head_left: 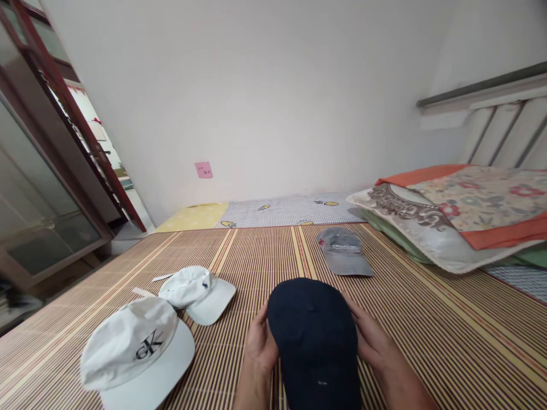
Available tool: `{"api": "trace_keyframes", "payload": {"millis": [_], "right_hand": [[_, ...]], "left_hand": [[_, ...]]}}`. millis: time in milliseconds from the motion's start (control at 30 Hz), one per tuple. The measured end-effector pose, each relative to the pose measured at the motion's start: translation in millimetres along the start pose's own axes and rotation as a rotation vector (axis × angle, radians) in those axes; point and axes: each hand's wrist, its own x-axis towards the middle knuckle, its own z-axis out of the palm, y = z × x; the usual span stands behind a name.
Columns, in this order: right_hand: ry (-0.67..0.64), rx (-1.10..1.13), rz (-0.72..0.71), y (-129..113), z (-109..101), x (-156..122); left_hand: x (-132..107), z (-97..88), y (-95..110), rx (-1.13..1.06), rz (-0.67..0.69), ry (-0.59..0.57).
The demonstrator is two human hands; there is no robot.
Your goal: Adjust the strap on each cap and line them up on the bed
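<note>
A dark navy baseball cap [314,336] is held between my two hands, its brim toward me and its crown away. My left hand [261,340] grips its left side, and my right hand [368,335] grips the right side; the cap hides some fingertips. To the left lie a large white cap [128,344] with black letters on its front and, just behind it, a smaller white cap [194,291] with a small dark emblem. Farther back, right of centre, a grey cap [344,250] rests with its brim toward me.
A striped bamboo mat [252,256] covers the bed. Pillows [431,239] are stacked at the right, by a white headboard [499,131]. A pink note [204,169] sticks to the white wall [273,97]. Glass-fronted furniture [51,228] stands at the left.
</note>
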Motion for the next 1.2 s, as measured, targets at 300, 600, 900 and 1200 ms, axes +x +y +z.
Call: {"api": "trace_keyframes", "payload": {"millis": [300, 600, 900, 1200], "right_hand": [[0.141, -0.033, -0.072, 12, -10, 12], [0.185, -0.033, -0.065, 10, -16, 16], [0.214, -0.059, -0.076, 1, -23, 16], [0.237, -0.009, -0.095, -5, -12, 8]], "left_hand": [[6, -8.3, 3, -0.012, -0.009, 0.157], [6, 6.1, -1, 0.001, -0.015, 0.261], [6, 7.6, -13, 0.049, -0.05, 0.097], [5, 16.5, -11, 0.028, -0.016, 0.103]]}}
